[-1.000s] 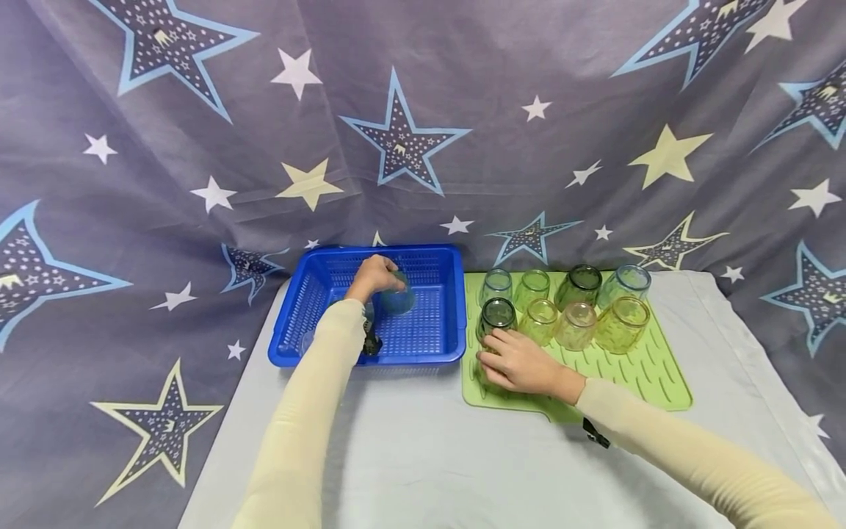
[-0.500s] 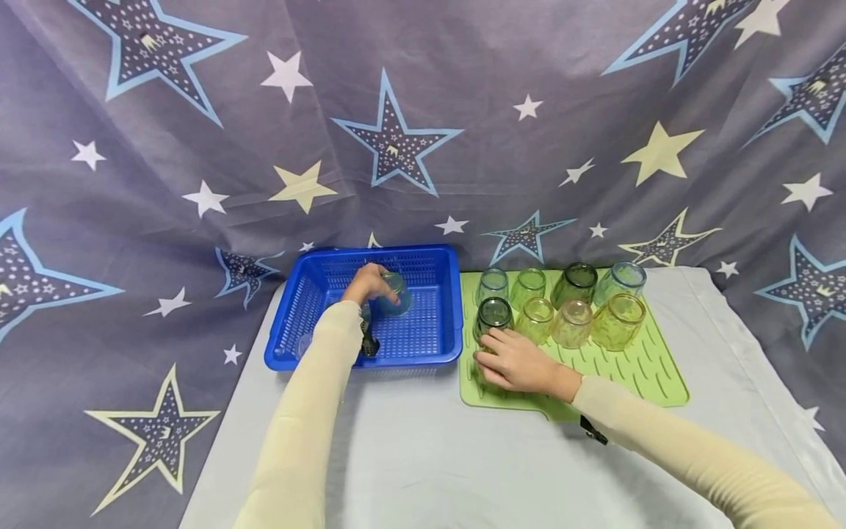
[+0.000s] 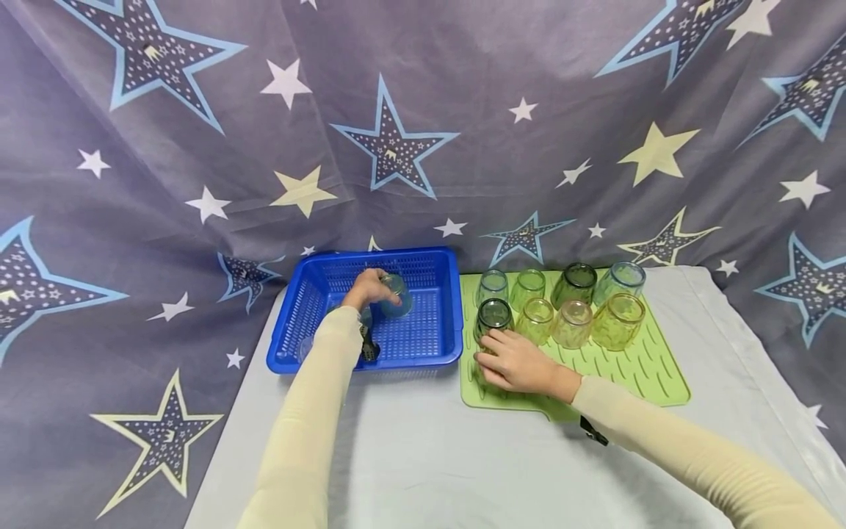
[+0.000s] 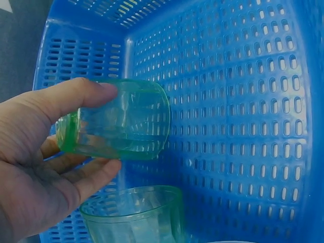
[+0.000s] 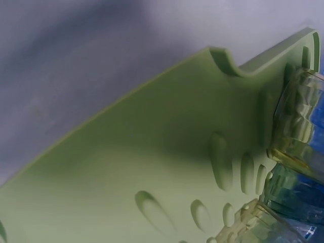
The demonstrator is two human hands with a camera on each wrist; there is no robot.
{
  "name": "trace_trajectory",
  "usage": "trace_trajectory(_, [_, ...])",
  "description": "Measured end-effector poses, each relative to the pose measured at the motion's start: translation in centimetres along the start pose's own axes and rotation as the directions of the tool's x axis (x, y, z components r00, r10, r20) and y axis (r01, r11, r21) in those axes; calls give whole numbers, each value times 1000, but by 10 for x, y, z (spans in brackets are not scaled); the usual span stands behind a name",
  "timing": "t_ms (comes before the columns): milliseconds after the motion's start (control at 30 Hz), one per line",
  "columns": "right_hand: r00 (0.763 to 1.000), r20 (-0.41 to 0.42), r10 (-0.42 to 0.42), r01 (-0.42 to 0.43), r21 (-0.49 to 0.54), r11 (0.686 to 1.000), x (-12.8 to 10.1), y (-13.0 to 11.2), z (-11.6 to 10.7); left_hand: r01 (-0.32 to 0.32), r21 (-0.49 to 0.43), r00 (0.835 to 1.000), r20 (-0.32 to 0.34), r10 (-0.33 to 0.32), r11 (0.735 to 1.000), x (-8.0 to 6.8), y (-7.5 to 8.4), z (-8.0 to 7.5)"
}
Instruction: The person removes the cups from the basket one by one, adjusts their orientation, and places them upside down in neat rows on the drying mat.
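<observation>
Inside the blue basket (image 3: pixel 456 316), my left hand (image 3: pixel 371 288) holds a green-tinted glass (image 3: pixel 396 297). In the left wrist view, its thumb lies along one side of that glass (image 4: pixel 129 119) and the fingers along the other. Beside it is another green-tinted glass (image 4: pixel 136 217). On the green mat (image 3: pixel 634 375), my right hand (image 3: pixel 518 360) curls its fingers round a glass mostly hidden beneath it. The right wrist view shows a yellow-tinted glass (image 5: pixel 301 121) there, but no fingers. Just behind that hand stands a dark glass (image 3: pixel 494 314), upside down.
Several tinted glasses stand upside down in two rows on the mat, among them a yellow glass (image 3: pixel 619 322), a pink glass (image 3: pixel 573 323) and a blue glass (image 3: pixel 621 283). A clear glass (image 3: pixel 305 348) lies at the basket's left. A star-patterned curtain (image 3: pixel 423 59) hangs behind the table (image 3: pixel 423 455).
My left hand has shifted slightly on the green-tinted glass, its fingers now showing lower along the side. My right hand stays in place. The head view has shifted a little.
</observation>
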State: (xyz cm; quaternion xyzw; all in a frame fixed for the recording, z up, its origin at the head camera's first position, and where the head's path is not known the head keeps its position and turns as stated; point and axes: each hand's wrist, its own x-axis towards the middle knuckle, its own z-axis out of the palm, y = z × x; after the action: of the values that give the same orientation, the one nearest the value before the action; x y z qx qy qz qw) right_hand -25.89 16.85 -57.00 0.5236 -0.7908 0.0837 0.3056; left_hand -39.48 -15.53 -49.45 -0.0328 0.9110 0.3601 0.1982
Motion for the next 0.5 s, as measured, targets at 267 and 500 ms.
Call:
trace_trajectory(267, [1000, 2, -14, 14, 3, 1000, 0, 0, 1, -41, -98, 999, -30, 38, 994, -2, -7, 2])
trace_trajectory(500, [1000, -6, -3, 3, -3, 1000, -1, 0, 0, -130, -162, 989, -85, 117, 978, -7, -8, 1])
